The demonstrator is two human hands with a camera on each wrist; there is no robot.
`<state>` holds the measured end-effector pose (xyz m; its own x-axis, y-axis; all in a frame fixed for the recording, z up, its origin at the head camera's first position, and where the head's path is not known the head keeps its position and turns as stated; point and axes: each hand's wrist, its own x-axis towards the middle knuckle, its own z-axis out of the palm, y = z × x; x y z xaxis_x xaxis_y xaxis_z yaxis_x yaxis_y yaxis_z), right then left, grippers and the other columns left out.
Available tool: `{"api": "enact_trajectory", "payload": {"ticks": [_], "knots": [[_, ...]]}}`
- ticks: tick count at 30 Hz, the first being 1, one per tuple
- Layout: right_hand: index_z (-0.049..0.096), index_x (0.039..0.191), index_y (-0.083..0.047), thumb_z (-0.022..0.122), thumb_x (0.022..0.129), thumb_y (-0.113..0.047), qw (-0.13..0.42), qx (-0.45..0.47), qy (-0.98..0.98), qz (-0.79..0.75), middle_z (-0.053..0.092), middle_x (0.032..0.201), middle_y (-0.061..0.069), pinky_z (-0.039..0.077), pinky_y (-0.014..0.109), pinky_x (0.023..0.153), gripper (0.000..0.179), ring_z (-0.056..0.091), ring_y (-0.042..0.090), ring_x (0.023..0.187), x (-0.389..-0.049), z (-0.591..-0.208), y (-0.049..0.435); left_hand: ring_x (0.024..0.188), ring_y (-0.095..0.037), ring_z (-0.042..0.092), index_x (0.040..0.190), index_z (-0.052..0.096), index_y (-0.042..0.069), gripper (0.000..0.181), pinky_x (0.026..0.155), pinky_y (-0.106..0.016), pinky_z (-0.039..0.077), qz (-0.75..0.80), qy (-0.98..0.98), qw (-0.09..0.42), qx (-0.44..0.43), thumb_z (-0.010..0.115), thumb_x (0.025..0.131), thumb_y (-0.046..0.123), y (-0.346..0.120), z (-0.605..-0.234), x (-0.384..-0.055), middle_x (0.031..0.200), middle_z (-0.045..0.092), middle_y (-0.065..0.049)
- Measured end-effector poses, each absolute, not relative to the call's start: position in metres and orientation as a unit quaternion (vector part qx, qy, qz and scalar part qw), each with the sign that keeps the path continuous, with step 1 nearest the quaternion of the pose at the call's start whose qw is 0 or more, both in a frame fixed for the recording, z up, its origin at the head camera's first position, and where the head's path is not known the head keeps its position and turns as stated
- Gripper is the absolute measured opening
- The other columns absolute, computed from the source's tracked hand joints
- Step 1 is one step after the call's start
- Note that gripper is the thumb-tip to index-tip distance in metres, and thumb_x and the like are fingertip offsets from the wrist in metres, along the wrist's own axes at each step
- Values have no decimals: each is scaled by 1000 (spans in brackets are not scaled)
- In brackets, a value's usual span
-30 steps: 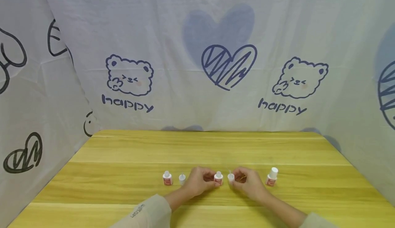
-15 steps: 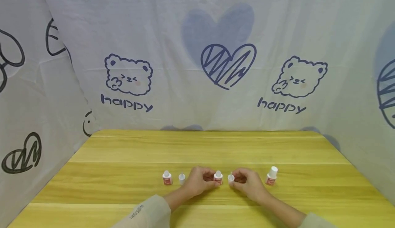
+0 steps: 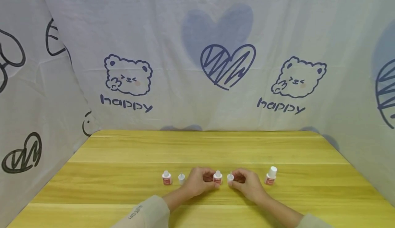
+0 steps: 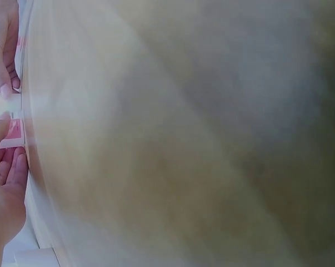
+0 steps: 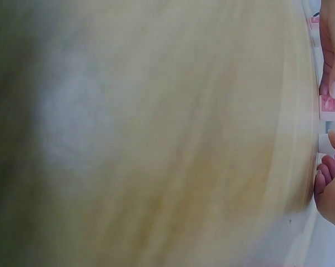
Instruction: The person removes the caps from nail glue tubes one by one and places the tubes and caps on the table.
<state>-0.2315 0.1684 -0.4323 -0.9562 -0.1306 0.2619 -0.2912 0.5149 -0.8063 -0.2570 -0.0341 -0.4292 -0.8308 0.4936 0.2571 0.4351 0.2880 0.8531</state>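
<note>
Between thumb and fingers, my left hand (image 3: 199, 182) grips a small white bottle (image 3: 217, 178) with a red label, standing upright on the table with its narrow neck uncovered. Just to its right, my right hand (image 3: 249, 184) pinches a white cap (image 3: 230, 178); the cap sits upside down, a thin stem pointing up. Bottle and cap are apart. The right wrist view shows the bottle's pink-red label (image 5: 331, 104) and the cap (image 5: 325, 144) at its right edge. In the left wrist view, both hands and the red label (image 4: 13, 131) crowd the left edge.
Left of my left hand stand a second uncapped bottle (image 3: 167, 178) and its upturned cap (image 3: 181, 179). A third bottle (image 3: 270, 176), cap on, stands right of my right hand. The wooden table (image 3: 197, 149) ends at a printed cloth (image 3: 172, 94) behind it.
</note>
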Motion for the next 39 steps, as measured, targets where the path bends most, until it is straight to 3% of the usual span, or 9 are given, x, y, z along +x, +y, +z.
{"api": "enact_trajectory", "payload": {"ticks": [15, 20, 26, 39], "knots": [[65, 95, 4, 74, 74, -3, 79, 130, -869, 471, 69, 88, 13, 51, 16, 68, 24, 63, 11, 77, -229, -430, 171, 86, -27, 67, 103, 64, -8, 35, 75, -27, 55, 497, 817, 21, 290, 76, 76, 10, -34, -421, -252, 95, 69, -18], [65, 98, 5, 73, 75, -3, 58, 152, -886, 434, 68, 90, 13, 51, 18, 68, 26, 63, 20, 81, -224, -417, 176, 93, -26, 66, 106, 64, -7, 39, 80, -32, 54, 478, 833, 19, 279, 74, 79, 20, -34, -415, -253, 100, 69, -16], [65, 100, 5, 70, 79, -2, 54, 108, -910, 396, 68, 91, 10, 51, 23, 68, 23, 60, 17, 83, -221, -393, 181, 98, -31, 63, 109, 61, -10, 42, 84, -37, 53, 493, 823, 25, 281, 70, 83, 21, -32, -400, -253, 107, 66, -21], [69, 97, -1, 68, 83, -8, 161, 134, -912, 352, 70, 86, 8, 46, 17, 59, 16, 53, 7, 67, -222, -343, 205, 103, -31, 62, 113, 62, -4, 37, 85, -41, 53, 450, 831, -25, 325, 67, 86, 21, -22, -357, -259, 113, 66, -18]]}}
